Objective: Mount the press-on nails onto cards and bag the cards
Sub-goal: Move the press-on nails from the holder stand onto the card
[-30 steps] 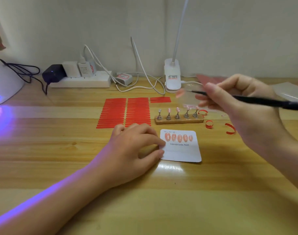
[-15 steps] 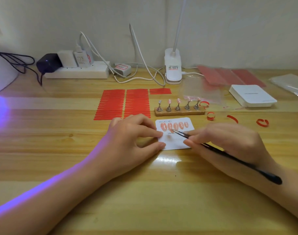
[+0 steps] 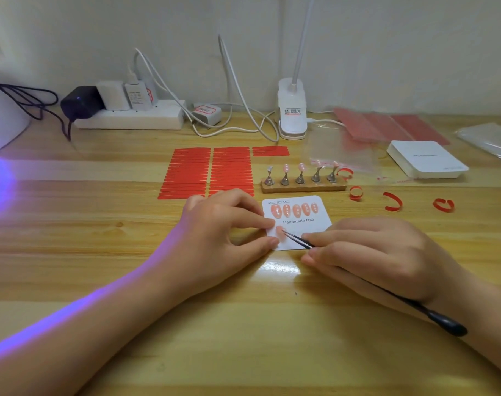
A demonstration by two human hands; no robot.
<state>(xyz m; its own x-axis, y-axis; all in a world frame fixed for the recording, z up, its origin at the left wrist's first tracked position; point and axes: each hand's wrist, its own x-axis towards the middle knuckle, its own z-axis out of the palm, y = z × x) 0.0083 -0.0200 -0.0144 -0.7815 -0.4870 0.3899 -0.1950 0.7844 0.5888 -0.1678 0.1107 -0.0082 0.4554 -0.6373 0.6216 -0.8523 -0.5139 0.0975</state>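
A white card (image 3: 315, 221) printed "Handmade Nail" lies on the wooden table with a row of several pink nails (image 3: 296, 210) stuck along its top. My left hand (image 3: 223, 227) pinches the card's left edge between thumb and forefinger. My right hand (image 3: 377, 252) grips black tweezers (image 3: 299, 240) whose tips hold a pink nail (image 3: 280, 232) against the card's lower left. Behind the card, a wooden stand (image 3: 303, 186) carries metal holders, most topped with pink nails.
Red adhesive strips (image 3: 209, 172) lie behind my left hand. Curled red backings (image 3: 392, 201) lie scattered to the right. A stack of white cards (image 3: 427, 158), clear bags (image 3: 343, 152), a lamp base (image 3: 292, 110), a power strip (image 3: 129, 118) and a UV lamp (image 3: 0, 118) line the back.
My right hand came down from above the stand to the card. The tweezer tips then moved from the top row to the card's lower left. My left hand stayed on the card.
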